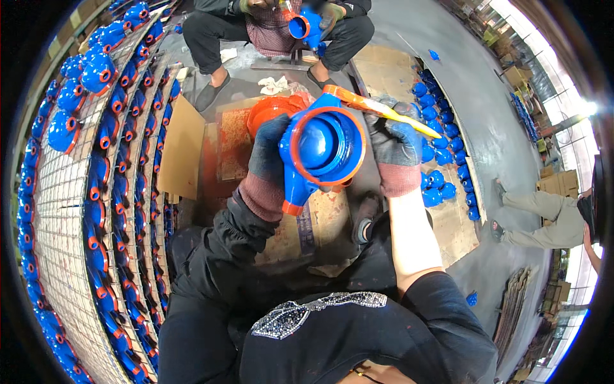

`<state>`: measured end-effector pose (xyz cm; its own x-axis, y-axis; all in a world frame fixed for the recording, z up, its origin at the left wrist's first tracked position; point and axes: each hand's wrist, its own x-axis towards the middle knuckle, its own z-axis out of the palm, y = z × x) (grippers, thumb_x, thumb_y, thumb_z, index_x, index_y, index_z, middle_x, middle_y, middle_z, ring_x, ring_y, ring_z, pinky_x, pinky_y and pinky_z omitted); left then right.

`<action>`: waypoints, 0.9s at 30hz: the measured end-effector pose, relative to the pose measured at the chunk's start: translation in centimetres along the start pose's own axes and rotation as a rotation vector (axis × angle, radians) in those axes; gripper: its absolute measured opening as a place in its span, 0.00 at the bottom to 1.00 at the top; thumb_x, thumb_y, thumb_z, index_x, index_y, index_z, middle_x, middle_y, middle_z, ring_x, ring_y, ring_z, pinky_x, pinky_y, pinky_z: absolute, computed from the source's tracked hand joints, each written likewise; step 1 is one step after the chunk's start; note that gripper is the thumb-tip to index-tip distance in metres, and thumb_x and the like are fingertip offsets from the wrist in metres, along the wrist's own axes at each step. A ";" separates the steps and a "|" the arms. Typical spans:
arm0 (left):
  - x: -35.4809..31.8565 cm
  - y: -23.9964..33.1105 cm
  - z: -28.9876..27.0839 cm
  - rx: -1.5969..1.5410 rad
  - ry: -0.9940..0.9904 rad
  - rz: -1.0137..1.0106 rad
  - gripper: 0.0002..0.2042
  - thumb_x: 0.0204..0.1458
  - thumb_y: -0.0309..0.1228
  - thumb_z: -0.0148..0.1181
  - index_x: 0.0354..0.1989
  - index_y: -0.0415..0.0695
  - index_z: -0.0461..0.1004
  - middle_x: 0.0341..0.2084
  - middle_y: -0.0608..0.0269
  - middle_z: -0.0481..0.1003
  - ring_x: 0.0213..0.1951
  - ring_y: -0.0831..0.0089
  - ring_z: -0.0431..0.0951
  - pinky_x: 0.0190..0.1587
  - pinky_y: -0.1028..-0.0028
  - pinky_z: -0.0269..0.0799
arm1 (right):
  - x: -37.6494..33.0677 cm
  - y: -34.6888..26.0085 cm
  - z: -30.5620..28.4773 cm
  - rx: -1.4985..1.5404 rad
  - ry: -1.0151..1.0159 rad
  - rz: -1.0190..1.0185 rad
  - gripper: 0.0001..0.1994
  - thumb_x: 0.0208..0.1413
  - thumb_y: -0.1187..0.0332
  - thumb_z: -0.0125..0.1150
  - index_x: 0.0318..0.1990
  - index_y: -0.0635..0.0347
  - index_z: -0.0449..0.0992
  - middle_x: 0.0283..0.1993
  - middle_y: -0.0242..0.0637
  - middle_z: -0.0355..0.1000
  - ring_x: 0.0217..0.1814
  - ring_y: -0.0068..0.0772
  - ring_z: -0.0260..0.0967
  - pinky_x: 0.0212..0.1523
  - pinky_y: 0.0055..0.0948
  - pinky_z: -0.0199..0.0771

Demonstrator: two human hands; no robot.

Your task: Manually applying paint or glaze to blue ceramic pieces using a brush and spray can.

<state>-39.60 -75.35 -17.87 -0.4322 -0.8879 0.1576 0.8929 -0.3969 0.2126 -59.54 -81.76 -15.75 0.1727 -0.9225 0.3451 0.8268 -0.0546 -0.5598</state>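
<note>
Blue housing [318,143] (orange-rimmed): left side in left grip [267,151].

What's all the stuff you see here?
Held part: one, blue and orange, centre
Brush: one, yellow and orange, centre
Container: one, orange, behind held part
Racked parts: many, blue and orange, left
Mesh racks: several, pale, left
Other parts: many, blue, right
Cardboard: several, brown, both sides
Cloth: one, whitish, top
Co-worker with blue part: one, dark clothes, top
Another person: one, khaki trousers, right
Boxes: several, brown, right
Left fingers: several, dark-gloved, on held part
Right fingers: several, dark-gloved, around brush
</note>
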 end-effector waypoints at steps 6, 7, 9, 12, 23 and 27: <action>-1.4 -2.3 -0.1 0.531 0.006 0.382 0.31 0.54 0.56 0.48 0.57 0.43 0.63 0.53 0.54 0.69 0.53 0.60 0.71 0.57 0.61 0.67 | -0.1 2.3 -3.3 0.175 -0.019 0.052 0.15 0.42 0.85 0.47 0.40 0.66 0.67 0.46 0.49 0.68 0.57 0.49 0.64 0.60 0.44 0.67; -1.5 -2.4 0.1 0.511 0.080 0.334 0.31 0.54 0.56 0.48 0.57 0.44 0.63 0.53 0.54 0.68 0.53 0.60 0.70 0.57 0.61 0.68 | -0.2 2.5 -3.6 0.173 -0.019 0.050 0.15 0.42 0.85 0.47 0.40 0.66 0.67 0.46 0.49 0.68 0.57 0.49 0.64 0.60 0.44 0.67; -1.4 -2.5 0.4 0.488 0.152 0.282 0.31 0.54 0.56 0.48 0.58 0.44 0.62 0.54 0.55 0.68 0.53 0.60 0.70 0.56 0.61 0.68 | -0.2 2.7 -4.2 0.073 0.102 0.073 0.15 0.42 0.85 0.48 0.41 0.66 0.67 0.46 0.48 0.68 0.56 0.48 0.65 0.59 0.43 0.69; -1.2 -2.4 0.5 0.400 0.233 0.218 0.32 0.54 0.57 0.47 0.58 0.43 0.62 0.53 0.54 0.68 0.53 0.59 0.71 0.56 0.61 0.69 | 0.2 2.9 -4.2 0.076 0.089 0.107 0.15 0.43 0.85 0.48 0.41 0.66 0.67 0.46 0.48 0.68 0.54 0.46 0.66 0.58 0.42 0.69; 0.6 0.8 0.2 0.077 -0.042 0.156 0.31 0.56 0.55 0.43 0.59 0.42 0.59 0.47 0.49 0.71 0.41 0.57 0.77 0.39 0.64 0.79 | 0.7 -1.3 -0.6 -0.966 -0.009 -0.150 0.08 0.45 0.81 0.63 0.35 0.65 0.75 0.37 0.38 0.75 0.31 0.24 0.71 0.36 0.21 0.72; 0.4 2.3 -0.2 0.328 0.067 0.337 0.27 0.59 0.48 0.41 0.58 0.40 0.59 0.50 0.49 0.69 0.49 0.58 0.74 0.47 0.66 0.77 | -0.7 -0.8 0.8 -1.549 -0.543 -0.249 0.07 0.44 0.77 0.67 0.33 0.64 0.78 0.37 0.38 0.76 0.38 0.32 0.73 0.40 0.27 0.72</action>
<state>-37.67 -76.65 -17.48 -0.1062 -0.9719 0.2102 0.8905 0.0012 0.4551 -59.94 -80.77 -14.94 0.5559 -0.6193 0.5544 -0.3630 -0.7809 -0.5084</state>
